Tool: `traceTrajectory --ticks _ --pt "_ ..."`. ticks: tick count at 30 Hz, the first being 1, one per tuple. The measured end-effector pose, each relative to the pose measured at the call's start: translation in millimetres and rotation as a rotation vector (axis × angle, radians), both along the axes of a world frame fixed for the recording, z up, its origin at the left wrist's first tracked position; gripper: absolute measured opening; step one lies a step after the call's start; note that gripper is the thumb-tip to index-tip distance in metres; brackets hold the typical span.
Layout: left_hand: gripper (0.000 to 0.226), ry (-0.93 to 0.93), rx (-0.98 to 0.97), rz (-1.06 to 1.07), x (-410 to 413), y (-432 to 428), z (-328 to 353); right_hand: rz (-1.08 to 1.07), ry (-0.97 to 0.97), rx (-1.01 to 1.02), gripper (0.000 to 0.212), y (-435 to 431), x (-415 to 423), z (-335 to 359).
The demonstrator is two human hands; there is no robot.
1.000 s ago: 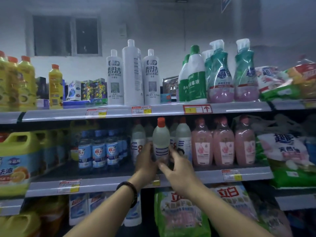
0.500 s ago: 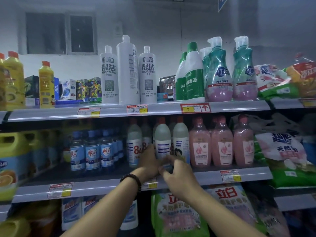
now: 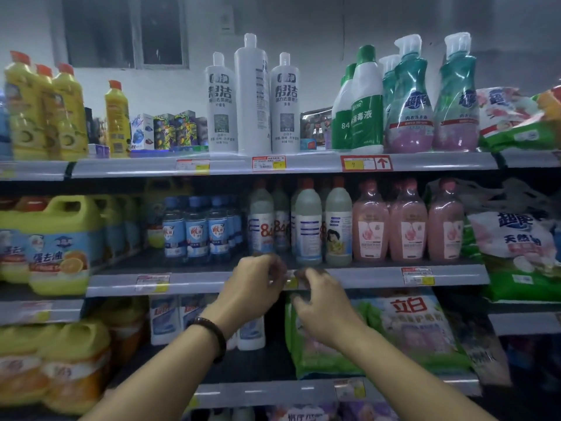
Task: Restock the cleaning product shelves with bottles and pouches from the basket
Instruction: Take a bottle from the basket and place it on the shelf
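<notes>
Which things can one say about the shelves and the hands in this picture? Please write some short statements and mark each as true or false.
1. The left hand and the right hand hold nothing. True.
2. The pink bottles stand on the top shelf. False: they stand on the middle shelf.
3. A dark bracelet is on the left wrist. True.
4. The right hand grips a yellow jug. False: it holds nothing; the yellow jug stands at the far left of the shelves.
5. Three white bottles stand on the top shelf. True.
</notes>
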State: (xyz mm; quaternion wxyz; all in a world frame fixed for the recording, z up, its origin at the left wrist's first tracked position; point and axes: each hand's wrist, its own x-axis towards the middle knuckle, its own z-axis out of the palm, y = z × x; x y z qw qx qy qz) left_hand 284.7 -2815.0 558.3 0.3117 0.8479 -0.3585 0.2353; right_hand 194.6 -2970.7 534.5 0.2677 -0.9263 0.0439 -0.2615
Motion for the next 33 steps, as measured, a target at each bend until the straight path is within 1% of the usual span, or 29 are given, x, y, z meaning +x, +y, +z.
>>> traceTrajectory --ticks 1,4,6,10,12,14,17,19,20,22,26,27,31,33 --pt "0.008 -0.004 0.051 0.028 -6.0 12.7 -10.3 0.009 0.025 -0.014 0.04 6.9 -2.7 -8.8" --pt "0.014 0.01 0.202 0.109 -26.3 47.7 -46.1 0.05 0.09 -0.031 0.048 28.8 -8.3 -41.1" --pt "0.017 0.056 0.261 0.136 -36.1 70.9 -74.6 0.091 0.134 -0.025 0.048 45.9 -11.5 -62.4" --pt "0.016 0.176 0.329 0.203 -46.7 114.4 -134.6 0.135 0.273 -0.012 0.043 74.7 -14.1 -114.0" --pt "0.022 0.244 0.326 0.226 -48.8 132.3 -170.2 0.147 0.329 -0.054 0.046 87.3 -12.8 -148.3" --pt "0.025 0.28 0.32 0.241 -49.0 145.7 -208.0 0.149 0.359 -0.109 0.039 98.8 -11.8 -185.3" --pt "0.028 0.349 0.319 0.241 -46.2 151.2 -263.4 0.138 0.451 -0.095 0.034 109.2 -7.5 -239.8" --pt "0.03 0.403 0.352 0.251 -41.6 148.3 -296.0 0.177 0.491 -0.033 0.033 110.9 -2.9 -271.5" --pt "0.032 0.433 0.344 0.247 -39.7 146.2 -310.5 0.183 0.502 0.039 0.029 110.7 -0.1 -287.5" --pt "0.04 0.459 0.3 0.234 -32.9 142.4 -343.7 0.165 0.53 0.091 0.021 108.6 7.8 -318.0" --pt "0.053 0.469 0.324 0.259 -7.5 128.1 -399.6 0.091 0.547 0.052 0.038 99.8 34.1 -370.6" --pt "0.054 0.482 0.312 0.269 0.5 122.5 -410.5 0.085 0.553 0.069 0.038 96.9 43.2 -381.9" --pt "0.053 0.513 0.18 0.269 14.9 108.5 -450.3 -0.01 0.463 0.311 0.023 84.5 82.2 -406.7" --pt "0.049 0.519 0.099 0.274 14.8 108.7 -470.2 -0.07 0.433 0.394 0.03 80.8 102.5 -413.5"
